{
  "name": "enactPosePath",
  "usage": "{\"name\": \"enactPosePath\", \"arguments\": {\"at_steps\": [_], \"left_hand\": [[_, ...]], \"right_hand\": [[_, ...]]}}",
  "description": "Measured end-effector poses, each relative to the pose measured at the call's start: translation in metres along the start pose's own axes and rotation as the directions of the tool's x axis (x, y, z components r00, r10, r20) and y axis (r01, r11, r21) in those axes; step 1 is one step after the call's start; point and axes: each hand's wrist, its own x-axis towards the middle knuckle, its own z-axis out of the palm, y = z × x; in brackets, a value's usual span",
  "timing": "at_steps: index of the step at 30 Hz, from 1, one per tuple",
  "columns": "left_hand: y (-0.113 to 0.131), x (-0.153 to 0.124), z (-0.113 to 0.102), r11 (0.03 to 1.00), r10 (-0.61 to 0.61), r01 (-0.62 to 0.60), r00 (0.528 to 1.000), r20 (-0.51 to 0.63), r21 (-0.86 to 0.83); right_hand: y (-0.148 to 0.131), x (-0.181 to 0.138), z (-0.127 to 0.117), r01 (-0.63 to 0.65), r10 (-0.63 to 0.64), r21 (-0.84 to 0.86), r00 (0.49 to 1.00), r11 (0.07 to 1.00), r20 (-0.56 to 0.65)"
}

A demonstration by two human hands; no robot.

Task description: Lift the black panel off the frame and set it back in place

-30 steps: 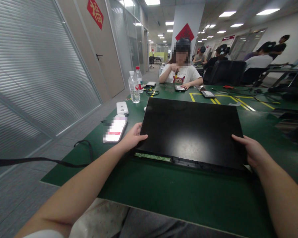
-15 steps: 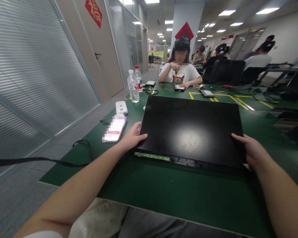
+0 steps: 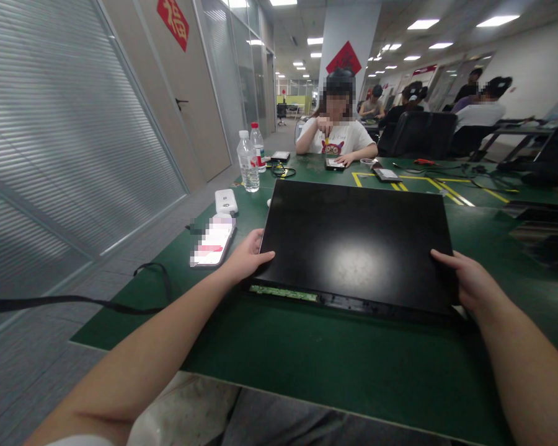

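Someone (image 3: 465, 91) moves leftward beyond our right hand (image 3: 475, 282), which, with our left hand (image 3: 246, 257), grips the screen's (image 3: 356, 244) sides. We best keep thumbs light.

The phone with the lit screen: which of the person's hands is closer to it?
Left. The left hand is just to the right of the phone, on the left edge of the black panel; the right hand is farther off, at the panel's opposite edge.
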Motion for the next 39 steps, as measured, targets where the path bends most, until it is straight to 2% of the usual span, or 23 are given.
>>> {"name": "enactPosePath", "arguments": {"at_steps": [6,12,24,39], "left_hand": [[0.0009,-0.0011,0.0,1.0,-0.019,0.019,1.0,0.009,-0.002],[-0.001,0.0004,-0.0006,1.0,0.028,-0.028,1.0,-0.001,0.013],[-0.001,-0.0002,-0.0051,0.999,0.017,-0.016,1.0,-0.022,0.037],[-0.0013,-0.001,-0.0015,0.999,0.026,-0.026,1.0,-0.015,0.02]], "right_hand": [[-0.001,-0.0007,-0.0003,0.015,-0.015,0.004,0.999,1.0,0.029],[-0.0016,-0.003,-0.0006,0.025,-0.025,-0.029,1.0,0.999,0.006],[-0.0016,-0.0019,0.0,0.025,-0.026,-0.035,1.0,0.999,-0.003],[0.002,0.0013,-0.0005,0.066,-0.066,0.017,0.998,0.998,0.004]]}}
